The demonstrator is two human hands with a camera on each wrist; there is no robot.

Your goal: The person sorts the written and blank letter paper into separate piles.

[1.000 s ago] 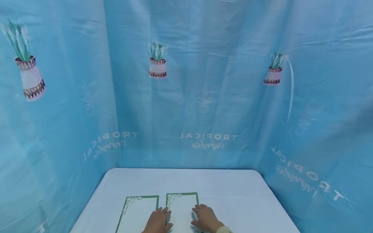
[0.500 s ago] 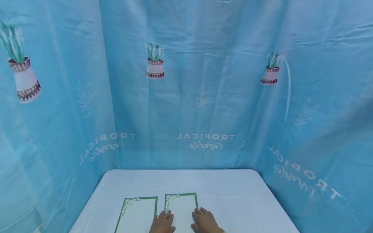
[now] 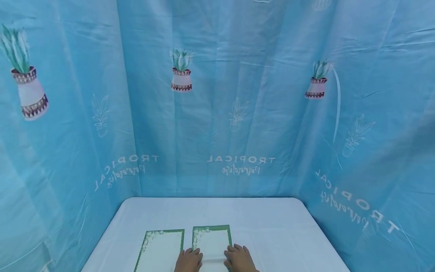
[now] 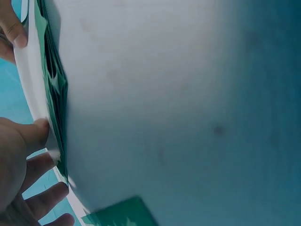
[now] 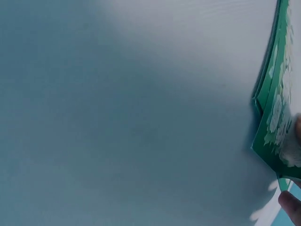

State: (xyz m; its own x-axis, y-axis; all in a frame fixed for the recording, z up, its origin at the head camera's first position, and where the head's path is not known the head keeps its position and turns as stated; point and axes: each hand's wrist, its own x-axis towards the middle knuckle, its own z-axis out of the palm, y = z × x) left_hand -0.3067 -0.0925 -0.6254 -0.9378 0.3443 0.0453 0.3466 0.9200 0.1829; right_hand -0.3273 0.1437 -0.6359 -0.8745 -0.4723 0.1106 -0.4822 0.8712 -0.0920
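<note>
A stack of paper sheets (image 3: 211,241) with a green floral border lies between my hands, bent across its near part. My left hand (image 3: 188,260) grips its left edge, thumb (image 4: 37,132) on top and fingers lower down at the edge. On the opposite side my right hand (image 3: 240,260) holds the right edge, its fingertips (image 5: 291,207) just showing at the border's corner in the right wrist view. Several green layers fan slightly apart along the bent edge of the stack in both wrist views.
A second green-bordered paper (image 3: 161,249) lies flat to the left, its green corner (image 4: 124,214) showing in the left wrist view. Both rest on a white-covered table (image 3: 272,223). Blue printed curtains (image 3: 210,113) enclose the table at the back and sides.
The left hand has shifted right from between the papers to the stack's left edge. The right hand has moved slightly downward in view. The sheets, flat before, now bow up between the hands.
</note>
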